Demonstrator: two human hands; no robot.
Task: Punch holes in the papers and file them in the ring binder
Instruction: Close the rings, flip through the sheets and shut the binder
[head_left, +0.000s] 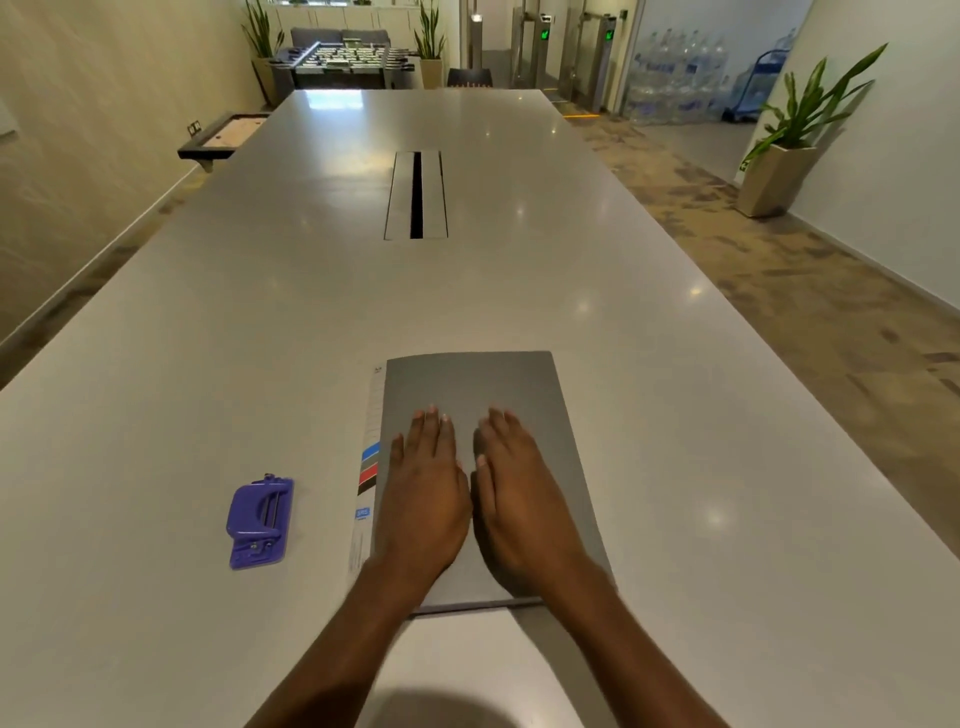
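A grey ring binder (483, 384) lies closed and flat on the white table (363, 291), its labelled spine with blue, red and black stripes (368, 470) facing left. My left hand (423, 488) and my right hand (519, 493) rest palm down, side by side, on the binder's cover, fingers stretched out and holding nothing. A purple hole punch (260, 522) sits on the table to the left of the binder, apart from it. No loose papers are visible.
A cable slot with a dark opening (415, 195) lies in the table's middle, beyond the binder. Off the table stand a potted plant (795, 156) at the right wall and a table football game (345, 60) at the far end.
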